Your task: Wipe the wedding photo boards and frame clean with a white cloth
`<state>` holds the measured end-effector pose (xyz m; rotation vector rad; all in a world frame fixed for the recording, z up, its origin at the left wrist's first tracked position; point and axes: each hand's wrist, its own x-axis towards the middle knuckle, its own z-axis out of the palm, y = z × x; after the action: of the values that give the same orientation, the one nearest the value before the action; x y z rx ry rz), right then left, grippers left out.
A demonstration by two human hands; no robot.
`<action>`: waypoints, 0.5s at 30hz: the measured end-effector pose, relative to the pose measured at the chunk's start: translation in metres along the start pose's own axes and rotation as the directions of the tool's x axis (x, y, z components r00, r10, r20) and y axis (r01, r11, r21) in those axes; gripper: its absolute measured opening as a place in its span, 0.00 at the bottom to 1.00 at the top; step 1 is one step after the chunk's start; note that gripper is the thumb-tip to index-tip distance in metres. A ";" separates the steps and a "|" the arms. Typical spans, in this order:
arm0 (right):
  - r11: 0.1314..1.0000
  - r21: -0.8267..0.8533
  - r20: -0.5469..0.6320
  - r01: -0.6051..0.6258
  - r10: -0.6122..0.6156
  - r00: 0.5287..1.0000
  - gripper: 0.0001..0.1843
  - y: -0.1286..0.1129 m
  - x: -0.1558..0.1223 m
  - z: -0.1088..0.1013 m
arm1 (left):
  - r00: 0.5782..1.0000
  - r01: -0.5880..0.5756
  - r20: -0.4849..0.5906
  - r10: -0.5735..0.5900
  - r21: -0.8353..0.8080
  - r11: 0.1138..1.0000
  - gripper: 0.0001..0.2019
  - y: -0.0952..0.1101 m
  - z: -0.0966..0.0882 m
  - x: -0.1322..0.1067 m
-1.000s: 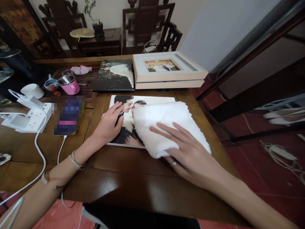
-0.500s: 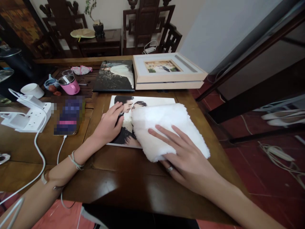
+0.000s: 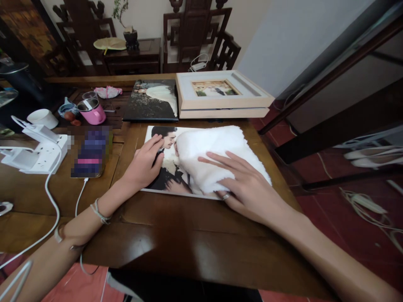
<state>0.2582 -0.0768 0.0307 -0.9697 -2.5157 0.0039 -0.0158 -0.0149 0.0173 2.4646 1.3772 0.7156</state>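
A photo panel (image 3: pixel 165 174) with a portrait of two people lies flat on the wooden table in front of me. My left hand (image 3: pixel 146 162) rests on its left side, fingers stretched out and holding nothing. Over the panel's right part lies a fluffy white cloth (image 3: pixel 214 140), hiding that half of the portrait. My right hand (image 3: pixel 242 180) presses on the cloth with spread fingers, and its lower edge is pinched near the ringed digit.
Behind the panel are a dark photo board (image 3: pixel 151 100) and stacked pale wooden frames (image 3: pixel 223 102). To the left are a pixelated phone (image 3: pixel 91 153) on a charging cable, a white power strip (image 3: pixel 47 153) and a pink mug (image 3: pixel 91 111). The table's right edge drops to red floor tiles.
My right hand and the cloth have slid away from me, up over the panel. More of the panel's lower edge now shows. My left hand has stayed in place.
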 end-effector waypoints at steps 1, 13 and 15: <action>1.000 -0.006 0.002 -0.006 0.006 1.000 0.10 0.000 0.000 0.000 | 1.000 0.000 0.000 0.000 0.000 1.000 0.22 0.000 0.000 0.000; 0.997 0.069 -0.039 0.035 -0.032 0.999 0.14 -0.043 -0.009 -0.003 | 1.000 0.001 0.006 -0.001 -0.006 1.000 0.21 -0.006 0.004 0.016; 0.994 0.099 -0.031 0.044 -0.041 0.999 0.14 -0.041 -0.010 -0.003 | 1.000 -0.002 0.008 0.002 -0.009 1.000 0.21 -0.006 0.003 0.017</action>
<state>0.2396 -0.1152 0.0353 -0.8709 -2.4837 0.1005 -0.0112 0.0028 0.0170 2.4603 1.3660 0.7104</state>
